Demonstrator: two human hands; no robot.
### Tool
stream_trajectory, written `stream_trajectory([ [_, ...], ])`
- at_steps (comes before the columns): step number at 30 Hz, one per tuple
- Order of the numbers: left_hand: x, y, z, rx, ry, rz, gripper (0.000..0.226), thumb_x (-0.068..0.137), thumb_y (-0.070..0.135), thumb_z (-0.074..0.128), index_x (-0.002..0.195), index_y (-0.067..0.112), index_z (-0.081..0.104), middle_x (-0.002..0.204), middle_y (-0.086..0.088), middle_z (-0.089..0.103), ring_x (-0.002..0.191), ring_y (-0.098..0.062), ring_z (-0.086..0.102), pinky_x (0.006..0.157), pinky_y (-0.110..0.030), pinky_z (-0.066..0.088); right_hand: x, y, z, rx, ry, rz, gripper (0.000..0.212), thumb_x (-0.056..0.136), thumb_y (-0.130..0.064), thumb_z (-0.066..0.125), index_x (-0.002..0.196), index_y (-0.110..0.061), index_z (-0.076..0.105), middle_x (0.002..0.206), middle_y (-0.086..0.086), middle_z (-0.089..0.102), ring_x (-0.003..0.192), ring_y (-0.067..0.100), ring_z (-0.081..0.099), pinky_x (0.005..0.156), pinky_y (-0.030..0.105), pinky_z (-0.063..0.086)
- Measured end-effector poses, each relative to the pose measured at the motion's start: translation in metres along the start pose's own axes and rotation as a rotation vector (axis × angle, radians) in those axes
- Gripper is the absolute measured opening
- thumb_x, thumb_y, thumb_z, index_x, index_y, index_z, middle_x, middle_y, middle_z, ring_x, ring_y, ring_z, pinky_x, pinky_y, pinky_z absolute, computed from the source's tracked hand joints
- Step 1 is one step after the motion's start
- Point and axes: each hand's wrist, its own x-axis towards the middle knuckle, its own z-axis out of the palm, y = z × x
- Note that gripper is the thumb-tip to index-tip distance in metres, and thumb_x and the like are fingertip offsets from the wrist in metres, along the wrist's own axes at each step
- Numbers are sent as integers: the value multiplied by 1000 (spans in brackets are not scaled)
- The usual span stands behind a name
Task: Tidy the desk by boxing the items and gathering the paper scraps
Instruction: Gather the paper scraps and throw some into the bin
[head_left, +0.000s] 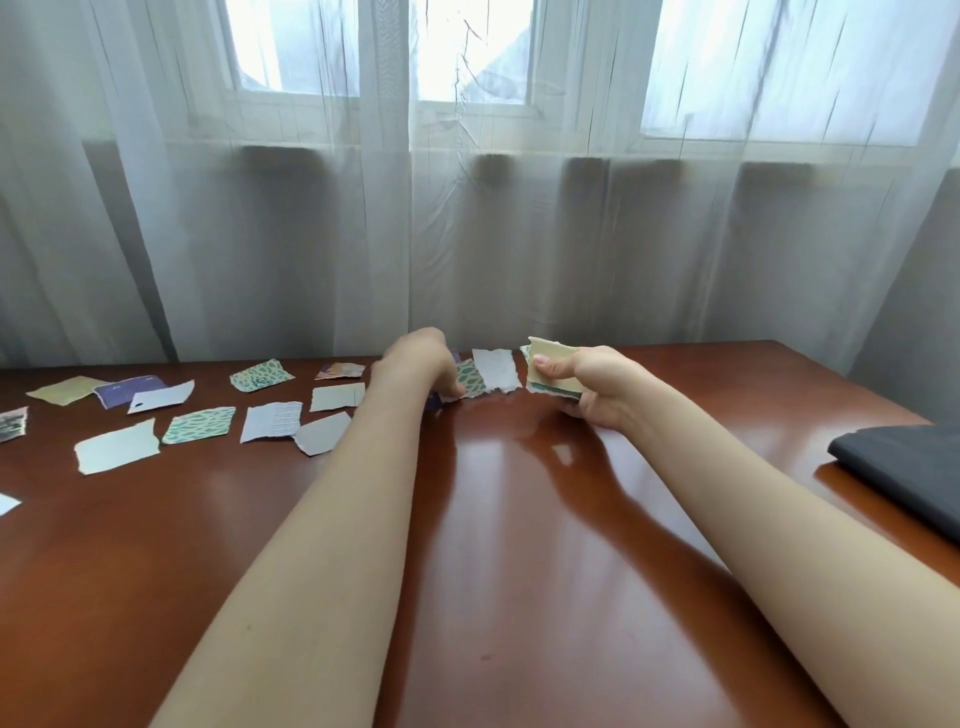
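I judge the job to be early in the gathering step. My right hand (597, 387) grips a thin stack of torn paper scraps, cream on top with a green edge below (553, 371), pinched between thumb and curled fingers and held just above the glossy reddish-brown wooden desk (519, 519). That stack is all I can count as collected.

My left hand (415, 364) is down on the desk at the near edge of a torn scrap with a green leaf pattern (470, 378). Its fingers curl under the palm, so I cannot tell whether they have pinched the scrap or only touch it. A plain white torn scrap (496, 370) lies just beside the green one, between my two hands.

A good dozen loose paper scraps (270, 422) are left, spread across the left half of the desk, well apart from the stack. I see no box and no items to box, only a dark grey folded thing (904, 467) at the right edge.
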Motion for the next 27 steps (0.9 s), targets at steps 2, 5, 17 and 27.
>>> stream_trajectory([
  [2, -1, 2, -3, -37, -33, 13, 43, 84, 21, 70, 118, 1, 53, 116, -14, 61, 110, -32, 58, 93, -38, 45, 0, 0, -1, -1, 24, -3, 15, 90, -2, 58, 79, -13, 54, 74, 3, 57, 66, 17, 54, 64, 28, 37],
  [5, -3, 1, -13, -74, -26, 23, 19, 88, 15, 64, 98, 5, 52, 92, -11, 63, 87, -27, 60, 76, -33, 45, 0, -2, -1, 51, 55, 12, 14, 93, -3, 52, 81, -10, 53, 76, 5, 55, 66, 17, 53, 66, 29, 39],
  [17, 5, -21, -19, -206, 246, -117, 39, 86, 9, 59, 124, 6, 54, 118, -16, 60, 115, -34, 56, 94, -38, 45, 39, 4, 66, -604, 357, 15, 44, 88, -33, 55, 127, -13, 53, 136, 12, 43, 122, 28, 41, 106, 35, 29],
  [27, 0, -11, -5, -187, 309, -94, 43, 90, 26, 61, 128, 8, 50, 136, -14, 50, 126, -33, 46, 99, -38, 39, 37, 9, 67, -796, 436, -66, 53, 83, -23, 62, 131, -11, 41, 135, 9, 49, 129, 26, 44, 103, 34, 28],
])
